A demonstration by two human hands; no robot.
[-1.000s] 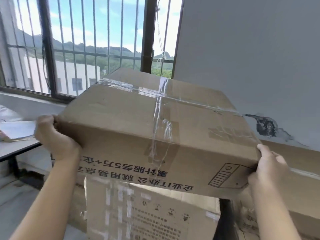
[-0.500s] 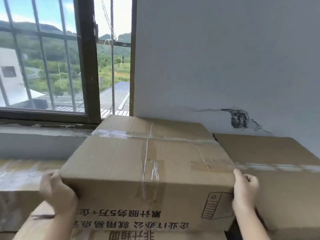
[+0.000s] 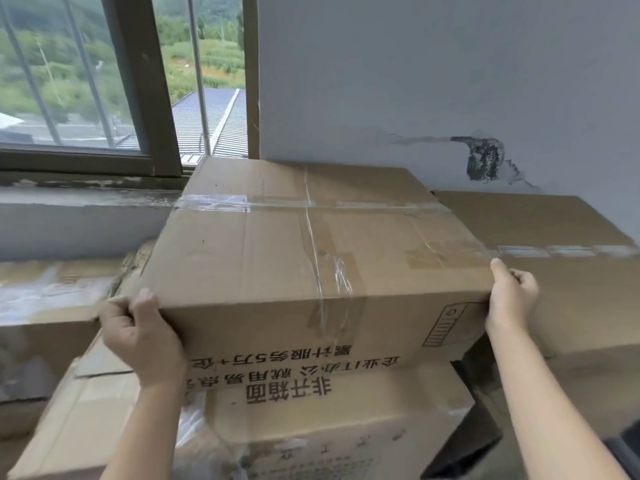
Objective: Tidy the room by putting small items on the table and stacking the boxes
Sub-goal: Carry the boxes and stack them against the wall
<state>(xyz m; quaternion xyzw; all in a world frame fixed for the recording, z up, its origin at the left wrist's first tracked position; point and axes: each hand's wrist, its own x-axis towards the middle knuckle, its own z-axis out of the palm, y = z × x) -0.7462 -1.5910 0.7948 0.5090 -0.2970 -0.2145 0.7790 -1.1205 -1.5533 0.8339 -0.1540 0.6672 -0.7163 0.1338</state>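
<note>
- The taped cardboard box (image 3: 311, 258) fills the middle of the view. It lies flat with its far edge against the wall, and the print on its near face is upside down.
- Its bottom edge meets the top of a lower box (image 3: 329, 417) at its 6 o'clock, so it appears to rest on that box. The lower box also carries large upside-down printed characters, and it sticks out towards the viewer.
- The left hand (image 3: 138, 337) grips the upper box at its near 8 o'clock corner. The thumb lies along the top front edge and the fingers (image 3: 116, 311) are curled round the side.
- The right hand (image 3: 510, 299) grips the near 4 o'clock corner. The thumb points up against the corner and the fingers are curled round the side panel.
- A box of about the same height (image 3: 571, 282) stands just beside the held box at 3 o'clock, with a strip of tape across its top.
- At 9 o'clock a lower, blurred box (image 3: 45, 306) with shiny tape sits beside the stack.
- The grey wall (image 3: 415, 81) rises at 12 to 2 o'clock, with a dark chipped patch (image 3: 485, 161) and a crack running left from it.
- At 10 to 11 o'clock there is a barred window (image 3: 145, 81) above a worn sill (image 3: 69, 202). Through it a roof and green hillside can be seen.
</note>
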